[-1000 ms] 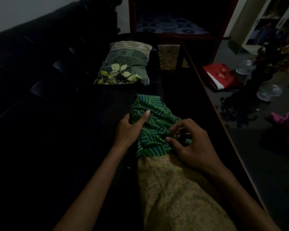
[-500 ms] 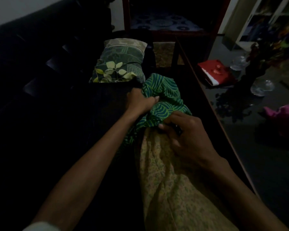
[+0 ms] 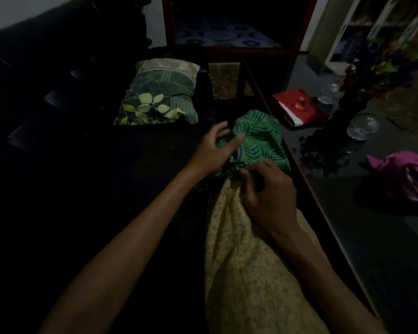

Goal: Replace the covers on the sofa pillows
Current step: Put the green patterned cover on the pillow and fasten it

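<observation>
So half a second back the left hand (image 3: 215, 150) had a fistful of the green cover (image 3: 258, 141), bunched right up. Now it's let go: fingers spread and relaxed, thumb out, just resting against the left edge of the cover. The cover looks more gathered into a rounded lump than before, sitting at the far end of the yellow pillow (image 3: 246, 261), near the sofa's front edge.

The right hand (image 3: 268, 189) hasn't really gone anywhere. It's in the same spot where the cover meets the pillow, fingers curled in and pinching the cloth at that seam. Can't tell if it's got the cover, the pillow fabric, or both, too dark.

The camera view has also swung a bit, so the leaf pillow (image 3: 158, 92) sits further left and lower than it did.

The surface is a dark sofa (image 3: 58, 116), tufted back running along the left. The leaf pillow lies flat on the seat, well apart from the hands. To the right is a glossy dark table (image 3: 372, 237) with a red book (image 3: 297, 109), a glass dish (image 3: 362, 126), a vase (image 3: 352, 104) of flowers and a pink bag (image 3: 405, 174). Beyond the sofa there's a red-framed doorway (image 3: 237, 51) with a blue patterned mattress behind it.
</observation>
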The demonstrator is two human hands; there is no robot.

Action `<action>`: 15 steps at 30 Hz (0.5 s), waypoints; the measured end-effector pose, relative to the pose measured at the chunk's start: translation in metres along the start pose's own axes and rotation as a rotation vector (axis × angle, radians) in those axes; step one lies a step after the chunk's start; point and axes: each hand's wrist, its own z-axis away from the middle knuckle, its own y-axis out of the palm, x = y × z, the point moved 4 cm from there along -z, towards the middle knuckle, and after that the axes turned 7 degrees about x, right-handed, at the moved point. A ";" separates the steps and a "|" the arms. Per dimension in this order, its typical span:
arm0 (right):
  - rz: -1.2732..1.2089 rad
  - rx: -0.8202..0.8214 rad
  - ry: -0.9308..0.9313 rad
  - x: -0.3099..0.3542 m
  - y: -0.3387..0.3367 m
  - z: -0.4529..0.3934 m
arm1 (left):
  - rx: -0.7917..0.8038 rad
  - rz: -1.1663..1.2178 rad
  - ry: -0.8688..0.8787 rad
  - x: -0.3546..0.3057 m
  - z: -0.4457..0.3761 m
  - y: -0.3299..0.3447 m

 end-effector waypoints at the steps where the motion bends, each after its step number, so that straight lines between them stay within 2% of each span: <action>1: -0.004 -0.009 0.035 -0.009 -0.001 0.004 | 0.021 -0.011 -0.014 0.017 0.025 -0.003; 4: -0.078 -0.034 0.121 -0.027 -0.001 0.011 | -0.011 -0.167 -0.038 0.062 0.097 -0.012; 6: -0.120 -0.011 0.112 -0.022 0.009 0.010 | -0.056 -0.256 -0.049 0.077 0.119 -0.013; 11: -0.152 0.058 0.080 -0.014 0.027 0.011 | -0.202 -0.183 -0.039 0.093 0.118 -0.016; 13: -0.182 0.075 0.104 -0.017 0.029 0.011 | -0.144 -0.126 -0.074 0.103 0.111 -0.017; 15: -0.194 0.083 0.081 -0.014 0.031 0.010 | -0.101 -0.217 -0.124 0.110 0.103 -0.016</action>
